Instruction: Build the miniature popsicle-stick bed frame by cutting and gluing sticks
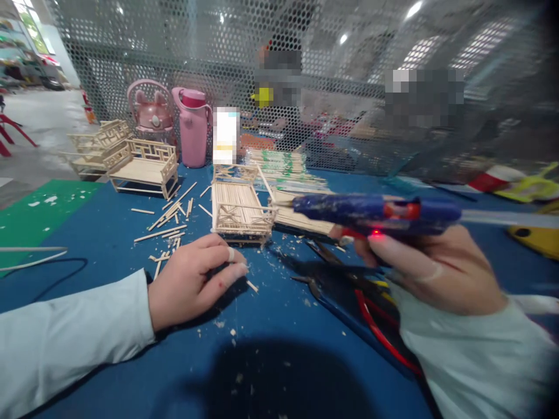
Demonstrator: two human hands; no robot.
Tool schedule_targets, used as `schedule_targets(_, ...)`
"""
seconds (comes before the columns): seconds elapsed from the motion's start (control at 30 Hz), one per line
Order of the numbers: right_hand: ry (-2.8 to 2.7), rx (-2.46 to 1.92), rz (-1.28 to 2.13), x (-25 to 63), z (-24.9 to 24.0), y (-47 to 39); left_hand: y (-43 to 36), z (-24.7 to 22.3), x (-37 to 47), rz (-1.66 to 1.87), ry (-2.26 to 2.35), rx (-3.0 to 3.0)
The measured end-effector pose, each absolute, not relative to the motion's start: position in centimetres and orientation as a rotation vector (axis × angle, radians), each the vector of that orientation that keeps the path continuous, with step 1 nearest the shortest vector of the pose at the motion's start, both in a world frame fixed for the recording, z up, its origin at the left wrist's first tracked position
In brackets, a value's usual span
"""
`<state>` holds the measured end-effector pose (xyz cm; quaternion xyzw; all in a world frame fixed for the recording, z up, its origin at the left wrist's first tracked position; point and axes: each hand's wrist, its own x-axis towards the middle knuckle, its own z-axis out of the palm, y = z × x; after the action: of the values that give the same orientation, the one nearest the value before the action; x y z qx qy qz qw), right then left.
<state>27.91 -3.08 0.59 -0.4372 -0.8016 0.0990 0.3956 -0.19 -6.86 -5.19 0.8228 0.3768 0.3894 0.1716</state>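
Observation:
My right hand [432, 267] is wrapped round a blue glue gun [353, 212] with a red trigger and a lit red light. The gun's nozzle points left, at the right side of a small wooden-stick bench model [238, 209]; whether it touches cannot be told. My left hand [198, 276] rests on the blue table [174, 372], just in front of the model's left part. Its fingers are bent and pressed together, and what lies under them, if anything, is hidden. Loose short sticks [172, 212] lie beyond it.
Finished stick benches [142, 166] stand at the back left, near a pink bottle [193, 128] and a bright phone screen [225, 135]. Bundled sticks [279, 166] lie behind the model. Pliers [314, 288] with red handles lie below the gun. A perforated metal screen [236, 41] bounds the back.

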Motion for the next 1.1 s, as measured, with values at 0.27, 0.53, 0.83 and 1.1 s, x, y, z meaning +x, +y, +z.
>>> schedule_targets(0.27, -2.205, -0.959, 0.247, 27.0, -0.3, -3.4, -6.8, -5.5, 0.0, 1.051, 1.056, 2.306)
schedule_targets(0.53, -2.297, -0.943, 0.041, 26.7, -0.1, -3.5, -6.9, -5.7, 0.0, 1.016, 1.049, 2.321)
schedule_targets(0.83, -2.301, -0.928, -0.030, 26.4, -0.1, -3.4, -6.8, -5.7, 0.1, 0.991, 1.052, 2.313)
schedule_targets(1.1, -2.276, -0.892, -0.067, 26.8, -0.2, -3.2, -6.8, -5.9, 0.1, 0.981, 1.055, 2.298)
